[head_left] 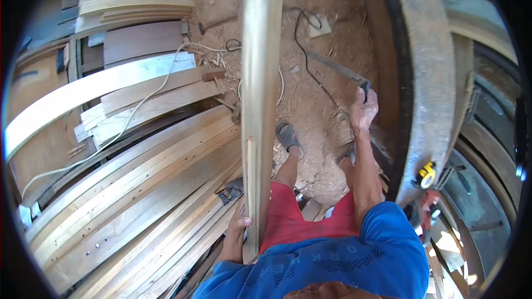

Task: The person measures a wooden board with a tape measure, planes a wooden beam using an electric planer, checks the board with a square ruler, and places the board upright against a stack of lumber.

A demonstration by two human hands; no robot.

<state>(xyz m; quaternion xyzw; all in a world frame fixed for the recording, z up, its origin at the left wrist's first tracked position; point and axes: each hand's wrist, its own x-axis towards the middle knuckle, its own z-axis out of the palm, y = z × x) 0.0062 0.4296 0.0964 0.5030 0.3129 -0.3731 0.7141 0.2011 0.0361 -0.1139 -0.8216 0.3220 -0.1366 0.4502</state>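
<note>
My left hand [240,222] is wrapped round the near end of a long wooden beam [260,77], which runs upright through the middle of the view. A thin strip lies along the beam's face near that hand. To the right, my right hand [364,112] is closed on the dark handle of a handsaw [338,68], whose blade points up and left over the dirt floor. The saw and the beam are apart.
Long planks [133,188] lie stacked at the left, with a pale cable [133,119] across other boards. On the right, a thick bench edge [429,77] carries a yellow tape measure [426,175]. A dark cord [313,66] lies on the shavings-covered floor [327,155].
</note>
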